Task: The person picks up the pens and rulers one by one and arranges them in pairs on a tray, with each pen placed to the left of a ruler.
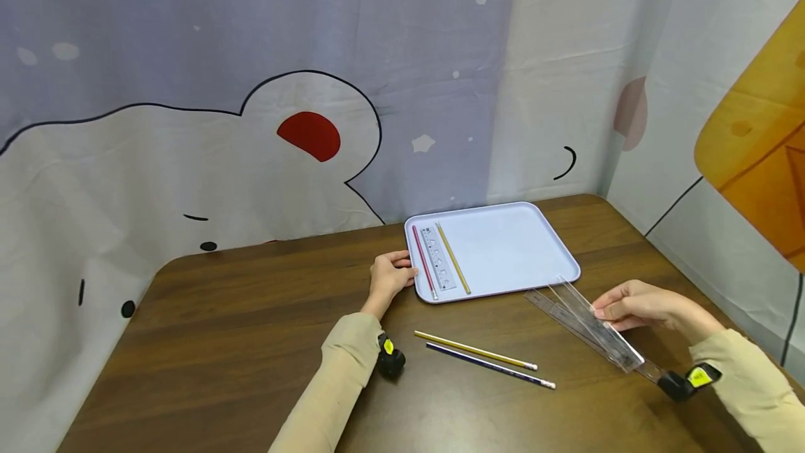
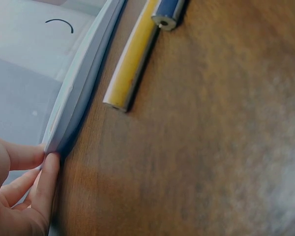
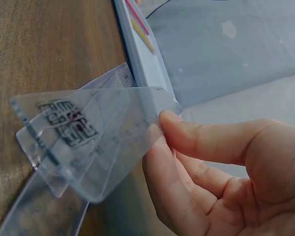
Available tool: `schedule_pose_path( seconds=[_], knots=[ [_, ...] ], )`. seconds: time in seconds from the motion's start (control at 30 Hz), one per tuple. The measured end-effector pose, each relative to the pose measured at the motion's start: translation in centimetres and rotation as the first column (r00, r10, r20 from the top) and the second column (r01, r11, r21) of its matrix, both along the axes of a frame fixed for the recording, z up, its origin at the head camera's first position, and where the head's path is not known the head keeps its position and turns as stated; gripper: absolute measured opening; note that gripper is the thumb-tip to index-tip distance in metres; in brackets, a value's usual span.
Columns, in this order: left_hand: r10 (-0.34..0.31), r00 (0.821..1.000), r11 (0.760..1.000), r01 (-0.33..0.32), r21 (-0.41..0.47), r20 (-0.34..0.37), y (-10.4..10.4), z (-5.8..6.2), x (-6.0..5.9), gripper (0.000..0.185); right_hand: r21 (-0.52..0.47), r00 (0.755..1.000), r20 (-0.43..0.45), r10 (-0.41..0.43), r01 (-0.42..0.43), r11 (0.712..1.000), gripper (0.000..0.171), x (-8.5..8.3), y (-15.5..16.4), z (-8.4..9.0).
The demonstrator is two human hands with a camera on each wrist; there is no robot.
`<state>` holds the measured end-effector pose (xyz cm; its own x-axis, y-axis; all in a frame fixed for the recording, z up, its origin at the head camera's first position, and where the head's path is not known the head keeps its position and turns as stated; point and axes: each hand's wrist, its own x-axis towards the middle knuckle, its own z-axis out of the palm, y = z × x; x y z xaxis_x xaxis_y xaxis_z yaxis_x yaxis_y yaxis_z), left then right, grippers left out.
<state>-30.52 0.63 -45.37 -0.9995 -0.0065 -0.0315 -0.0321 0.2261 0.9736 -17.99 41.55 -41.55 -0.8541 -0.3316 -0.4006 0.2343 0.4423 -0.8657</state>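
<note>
Clear plastic rulers (image 1: pixel 594 331) — at least two, one resting on the brown wooden table (image 1: pixel 251 327), the upper one tilted off it — sit in our right hand (image 1: pixel 635 306), thumb and fingers pinching the top ruler's long edge just off the near right corner of the pale lilac rectangular tray (image 1: pixel 503 250). Our left hand (image 1: pixel 391 275) rests at the tray's near left edge, fingertips lightly pinching the rim; the left wrist view shows them touching the lip.

Judging from how things lie, we are partway through: a red pencil (image 1: pixel 423 261), a short clear stencil ruler (image 1: pixel 437 258) and a yellow pencil (image 1: pixel 453 257) already lie side by side along the tray's left side. Left on the table are a second yellow pencil (image 1: pixel 474 350) and a dark blue pencil (image 1: pixel 490 365), close together — plus the rulers in hand.

Printed markings show on a ruler's end in the right wrist view, but we cannot read them.
</note>
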Motion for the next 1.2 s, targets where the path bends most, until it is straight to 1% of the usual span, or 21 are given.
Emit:
schedule_pose_path(
  seconds=[0.3, 0.4, 0.6, 0.73, 0.83, 1.0, 1.1, 1.13, 1.2],
  knots=[
    [0.003, 1.0, 1.0, -0.003, 0.01, -0.002, 0.0, 0.1, 0.1, 0.043, 0.041, 0.999, -0.032, 0.0, 0.001, 0.999, 0.028, -0.1, -0.4, 0.1],
    [0.005, 1.0, 1.0, -0.005, 0.005, -0.004, 0.0, 0.1, 0.0, 0.042, 0.05, 0.999, -0.04, -0.002, 0.004, 0.999, 0.031, -0.3, -0.7, 0.1],
    [0.01, 1.0, 1.0, -0.01, -0.011, 0.003, 0.0, 0.0, -0.1, 0.042, 0.054, 0.999, -0.046, -0.011, 0.014, 0.998, 0.043, -0.6, -1.3, 0.2],
    [0.013, 1.0, 1.0, -0.013, -0.021, 0.001, 0.1, -0.1, -0.1, 0.042, 0.051, 0.999, -0.052, -0.008, 0.011, 0.999, 0.045, -0.8, -1.7, 0.2],
    [0.015, 1.0, 1.0, -0.015, -0.023, -0.002, 0.1, -0.2, -0.1, 0.042, 0.044, 0.998, -0.055, -0.006, 0.008, 0.999, 0.045, -1.0, -2.1, 0.2],
    [0.009, 1.0, 1.0, -0.009, 0.0, 0.004, 0.1, -0.3, -0.2, 0.042, 0.015, 0.998, -0.058, -0.005, 0.006, 1.0, 0.042, -1.6, -2.6, 0.3],
    [0.006, 1.0, 1.0, -0.006, 0.008, 0.003, 0.1, -0.4, -0.2, 0.042, -0.02, 0.998, -0.068, 0.009, -0.01, 1.0, 0.037, -2.2, -2.5, 0.2],
    [0.004, 1.0, 1.0, -0.004, 0.01, 0.001, 0.0, -0.4, -0.2, 0.042, -0.048, 0.997, -0.075, 0.033, -0.037, 0.998, 0.033, -2.5, -2.4, 0.1],
    [0.004, 1.0, 1.0, -0.004, 0.01, 0.001, 0.0, -0.3, -0.2, 0.042, -0.061, 0.996, -0.085, 0.039, -0.044, 0.997, 0.03, -2.9, -2.4, 0.1]
  ],
)
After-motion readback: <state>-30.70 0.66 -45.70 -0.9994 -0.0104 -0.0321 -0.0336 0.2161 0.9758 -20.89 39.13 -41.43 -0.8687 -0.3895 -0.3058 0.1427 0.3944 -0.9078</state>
